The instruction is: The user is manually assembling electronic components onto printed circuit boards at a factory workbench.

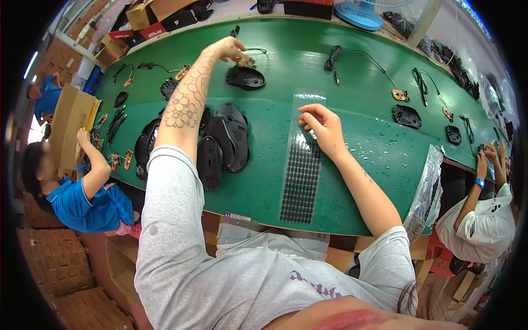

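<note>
Here in this assembly workshop, people [82, 192] line a long green bench [297, 52] strewn with cables [331, 61], circuit boards [400, 95] and black mouse shells [246, 79].

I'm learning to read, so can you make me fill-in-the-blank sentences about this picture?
1. In the picture, the mouse shell just below the left hand is coloured ____.
2. The right hand is nearest a clear sheet of dark, ____-shaped pads.
3. The fan base beyond the green tabletop is coloured ____.

Missing words: black; oval; blue.
</note>
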### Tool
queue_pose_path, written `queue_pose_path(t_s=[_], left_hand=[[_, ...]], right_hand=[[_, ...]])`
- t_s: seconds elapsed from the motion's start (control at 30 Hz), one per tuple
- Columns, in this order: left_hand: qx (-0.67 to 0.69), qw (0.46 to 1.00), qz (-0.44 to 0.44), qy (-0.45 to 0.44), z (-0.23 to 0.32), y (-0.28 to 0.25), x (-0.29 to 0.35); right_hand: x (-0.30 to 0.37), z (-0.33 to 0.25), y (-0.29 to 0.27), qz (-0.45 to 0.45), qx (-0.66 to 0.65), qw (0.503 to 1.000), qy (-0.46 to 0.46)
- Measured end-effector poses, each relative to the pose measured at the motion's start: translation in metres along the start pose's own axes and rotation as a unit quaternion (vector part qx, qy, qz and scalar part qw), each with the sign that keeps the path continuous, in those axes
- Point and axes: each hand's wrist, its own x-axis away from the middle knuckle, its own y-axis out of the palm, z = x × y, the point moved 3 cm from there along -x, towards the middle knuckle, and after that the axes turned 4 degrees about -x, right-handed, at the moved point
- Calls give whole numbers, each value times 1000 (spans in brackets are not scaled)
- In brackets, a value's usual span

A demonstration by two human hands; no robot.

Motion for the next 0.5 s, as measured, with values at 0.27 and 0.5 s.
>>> queue_pose_path(t_s=[0.27,0.5], left_hand=[[-152,971,184,4,-27,18,-1],[-152,931,94,-318,-127,-66,34]], right_hand=[[0,0,-1,10,-11,1000,2],[-1,-2,8,-4,-26,1000,2]])
